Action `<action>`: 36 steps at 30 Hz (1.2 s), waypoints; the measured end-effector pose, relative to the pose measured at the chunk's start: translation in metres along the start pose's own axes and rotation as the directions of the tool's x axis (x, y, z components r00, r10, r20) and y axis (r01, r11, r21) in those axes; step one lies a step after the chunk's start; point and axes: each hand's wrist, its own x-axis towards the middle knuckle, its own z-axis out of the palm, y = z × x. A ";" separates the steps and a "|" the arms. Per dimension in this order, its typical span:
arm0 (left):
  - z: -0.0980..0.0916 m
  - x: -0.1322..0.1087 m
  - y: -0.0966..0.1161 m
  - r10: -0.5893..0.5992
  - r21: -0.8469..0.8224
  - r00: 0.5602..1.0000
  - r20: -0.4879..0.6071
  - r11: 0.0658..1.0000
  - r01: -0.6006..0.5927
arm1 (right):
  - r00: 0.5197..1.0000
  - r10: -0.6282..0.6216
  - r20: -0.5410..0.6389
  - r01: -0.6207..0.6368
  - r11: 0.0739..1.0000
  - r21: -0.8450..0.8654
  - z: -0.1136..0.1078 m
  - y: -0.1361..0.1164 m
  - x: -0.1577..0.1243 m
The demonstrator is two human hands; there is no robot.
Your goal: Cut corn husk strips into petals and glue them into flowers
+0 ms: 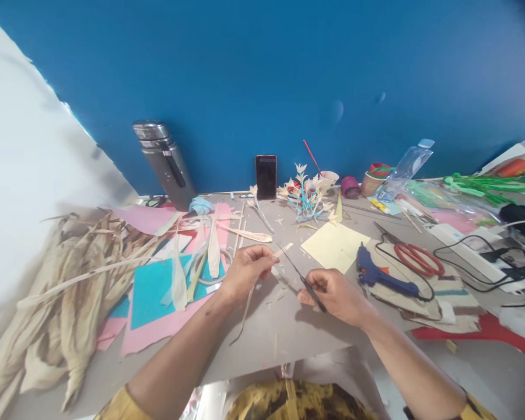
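My left hand [251,269] pinches a narrow pale strip of dried husk [282,251] between thumb and fingers. A long thin tail of husk [246,312] hangs below that hand toward the table. In my right hand [336,293] is a slim blade tool with a black handle [312,293]; whether it is a knife or scissors seen edge-on I cannot tell. Its tip points up and left, close to the strip. Small husk scraps lie beneath both hands. Beyond them stands a cluster of husk flowers on blue stems [307,198].
Dried husks [76,303] are heaped at left, beside blue paper [155,291] and a dark flask [168,169]. A phone [266,177] leans on the wall. At right lie yellow paper [335,246], a blue glue gun [382,274], red-handled scissors [419,258] and a power strip [472,251] with cords.
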 end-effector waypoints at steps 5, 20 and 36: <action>0.002 0.000 0.001 -0.001 0.015 1.000 -0.001 1.000 0.001 | 1.000 -0.013 0.027 0.015 0.999 -0.050 0.003 0.000 0.001; -0.002 0.001 -0.002 -0.004 -0.020 1.000 -0.008 1.000 0.004 | 0.999 0.015 -0.040 -0.015 1.000 -0.016 0.001 0.002 0.000; 0.004 -0.003 -0.005 -0.019 -0.613 0.979 0.201 0.777 0.141 | 0.990 -0.031 -0.139 0.121 0.698 0.706 0.037 -0.024 0.026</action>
